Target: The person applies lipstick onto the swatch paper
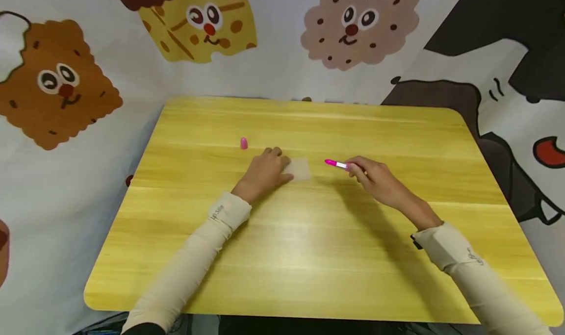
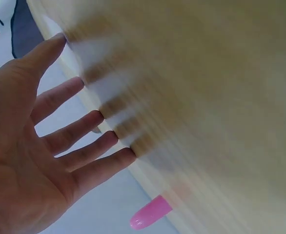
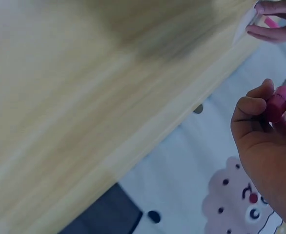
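My right hand (image 1: 377, 178) grips a lipstick (image 1: 336, 164) with a bright pink tip, a silver collar and a pink base. The tip points left, above the table, and the right wrist view shows the lipstick's base (image 3: 275, 108) between thumb and fingers. A small whitish square of paper (image 1: 300, 169) lies flat near the table's middle. At its left edge is my left hand (image 1: 266, 172), spread with fingertips down on the table, as the left wrist view (image 2: 40, 146) also shows. A pink lipstick cap (image 1: 244, 143) stands upright beyond my left hand.
The yellow wood-grain table (image 1: 282, 256) has rounded corners. Behind and beside it hangs a white cloth (image 1: 278, 75) printed with cartoon biscuits and cheese. My right forearm casts a long shadow across the tabletop.
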A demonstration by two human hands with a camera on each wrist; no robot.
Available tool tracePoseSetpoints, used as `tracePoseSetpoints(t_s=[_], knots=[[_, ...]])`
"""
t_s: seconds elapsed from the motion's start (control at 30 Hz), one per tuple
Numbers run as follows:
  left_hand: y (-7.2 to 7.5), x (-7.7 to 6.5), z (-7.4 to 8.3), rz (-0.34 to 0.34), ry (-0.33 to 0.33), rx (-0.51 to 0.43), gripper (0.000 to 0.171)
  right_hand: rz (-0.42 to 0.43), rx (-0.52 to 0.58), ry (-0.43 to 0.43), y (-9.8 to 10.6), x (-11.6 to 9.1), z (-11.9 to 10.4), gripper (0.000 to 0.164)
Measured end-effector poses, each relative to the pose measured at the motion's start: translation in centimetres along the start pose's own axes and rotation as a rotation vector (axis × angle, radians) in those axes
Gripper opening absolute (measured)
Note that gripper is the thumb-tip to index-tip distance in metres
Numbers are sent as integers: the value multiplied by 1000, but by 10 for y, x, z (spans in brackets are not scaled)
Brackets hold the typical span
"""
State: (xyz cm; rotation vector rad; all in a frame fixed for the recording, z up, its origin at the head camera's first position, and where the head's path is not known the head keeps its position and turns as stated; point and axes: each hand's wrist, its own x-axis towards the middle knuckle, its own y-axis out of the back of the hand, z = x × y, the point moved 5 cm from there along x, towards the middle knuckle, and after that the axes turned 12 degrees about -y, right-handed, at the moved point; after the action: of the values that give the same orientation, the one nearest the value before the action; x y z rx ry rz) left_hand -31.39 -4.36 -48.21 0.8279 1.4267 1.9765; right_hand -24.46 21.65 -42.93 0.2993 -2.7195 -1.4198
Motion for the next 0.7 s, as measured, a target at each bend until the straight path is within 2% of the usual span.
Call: tracePoseSetpoints(t_s=[0.1, 0.23, 0.3, 0.37, 0.47, 0.5, 0.53, 0.6, 0.7], knots=[[22, -23, 18, -14, -36, -13, 46, 42, 9, -58, 15, -47, -16, 30], [51, -62, 41, -17, -55, -86, 47, 114, -6, -129, 29, -116, -42, 26], [70, -84, 48, 23, -47, -111, 42, 151, 3, -171, 36, -151, -54, 23], [92, -102, 49, 116, -28, -112, 34, 166, 58, -238, 41, -183, -65, 21], [133, -115, 33, 336, 35, -41, 27, 179, 144, -290, 52, -202, -73, 20], [143, -118, 26, 387, 60, -23, 27, 178, 173, -303, 53, -206, -75, 20], [151, -120, 18, 408, 88, -22, 31, 178, 196, -311, 52, -209, -76, 20], [158, -123, 1, 362, 143, -52, 40, 177, 225, -312, 48, -210, -80, 21], [157, -137, -22, 216, 204, -141, 40, 167, 282, -287, 31, -202, -88, 22]])
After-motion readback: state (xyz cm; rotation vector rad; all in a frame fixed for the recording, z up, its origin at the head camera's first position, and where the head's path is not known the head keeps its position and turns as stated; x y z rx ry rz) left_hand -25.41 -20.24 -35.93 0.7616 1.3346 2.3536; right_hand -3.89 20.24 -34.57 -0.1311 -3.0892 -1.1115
